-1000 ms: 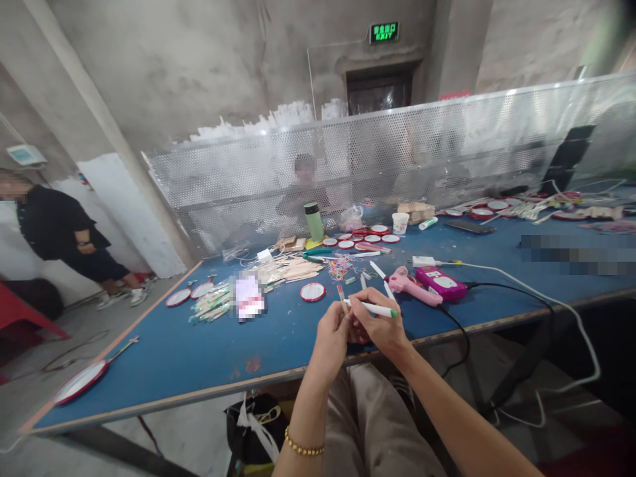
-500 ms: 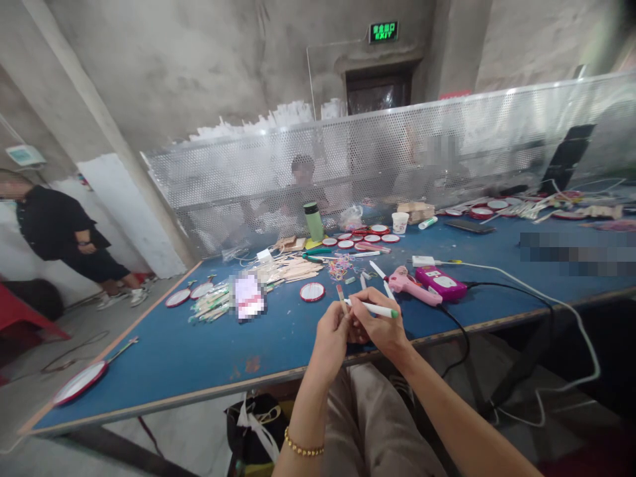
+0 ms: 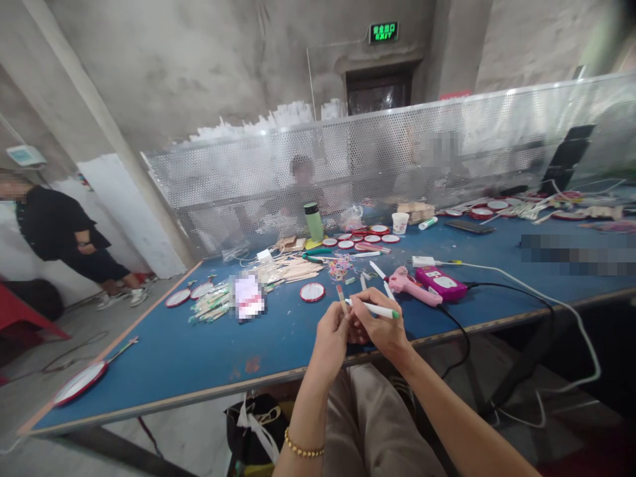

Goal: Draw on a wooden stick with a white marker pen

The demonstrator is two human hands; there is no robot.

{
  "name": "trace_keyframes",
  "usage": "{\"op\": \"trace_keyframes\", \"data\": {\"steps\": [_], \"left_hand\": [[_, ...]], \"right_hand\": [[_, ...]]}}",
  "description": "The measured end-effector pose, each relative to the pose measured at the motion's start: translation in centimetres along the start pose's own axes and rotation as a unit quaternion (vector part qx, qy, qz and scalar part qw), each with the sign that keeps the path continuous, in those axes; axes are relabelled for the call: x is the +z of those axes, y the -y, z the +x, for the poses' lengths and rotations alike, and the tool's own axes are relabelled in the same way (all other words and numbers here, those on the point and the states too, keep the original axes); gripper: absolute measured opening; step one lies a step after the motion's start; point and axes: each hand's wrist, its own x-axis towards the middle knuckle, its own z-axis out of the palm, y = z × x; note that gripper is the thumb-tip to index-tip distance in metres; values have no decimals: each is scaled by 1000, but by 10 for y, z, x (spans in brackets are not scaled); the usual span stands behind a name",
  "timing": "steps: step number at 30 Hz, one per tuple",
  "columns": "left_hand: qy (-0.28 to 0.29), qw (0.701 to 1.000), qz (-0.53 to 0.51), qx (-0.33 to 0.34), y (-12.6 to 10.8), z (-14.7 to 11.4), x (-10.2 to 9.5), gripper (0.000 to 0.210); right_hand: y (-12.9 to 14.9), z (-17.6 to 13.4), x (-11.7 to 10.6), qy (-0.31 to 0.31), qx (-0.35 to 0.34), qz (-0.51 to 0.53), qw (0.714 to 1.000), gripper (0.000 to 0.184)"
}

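Note:
Near the table's front edge, my left hand point(image 3: 330, 338) is closed on a thin wooden stick point(image 3: 341, 295) with a reddish tip, held upright. My right hand point(image 3: 385, 334) grips a white marker point(image 3: 375, 309) with a green end, its writing end close to the stick. The two hands touch or nearly touch, and the lower part of the stick is hidden by the fingers. Just beyond them lies a small white disc point(image 3: 313, 292) with a red rim. A pink glue gun point(image 3: 415, 287) rests to the right, with a white marker point(image 3: 377, 269) beside it.
A purple box point(image 3: 441, 283) with cables sits right of the glue gun. Wooden sticks point(image 3: 298, 269), green-marked sticks point(image 3: 211, 305), a blurred phone-like item point(image 3: 249, 297), a green bottle point(image 3: 313, 222) and a paper cup point(image 3: 399, 223) stand or lie farther back. A person point(image 3: 59, 232) is at far left.

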Motion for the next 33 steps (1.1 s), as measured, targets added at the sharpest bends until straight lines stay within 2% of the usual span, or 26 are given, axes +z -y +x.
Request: {"op": "trace_keyframes", "data": {"steps": [9, 22, 33], "left_hand": [[2, 1000, 1, 9, -3, -1, 2, 37], [-6, 1000, -4, -3, -2, 0, 1, 33], [4, 1000, -11, 0, -2, 0, 2, 35]], "right_hand": [[-2, 1, 0, 20, 5, -10, 1000, 21], [1, 0, -1, -7, -6, -12, 1000, 21], [-3, 0, 0, 10, -5, -12, 1000, 20]]}}
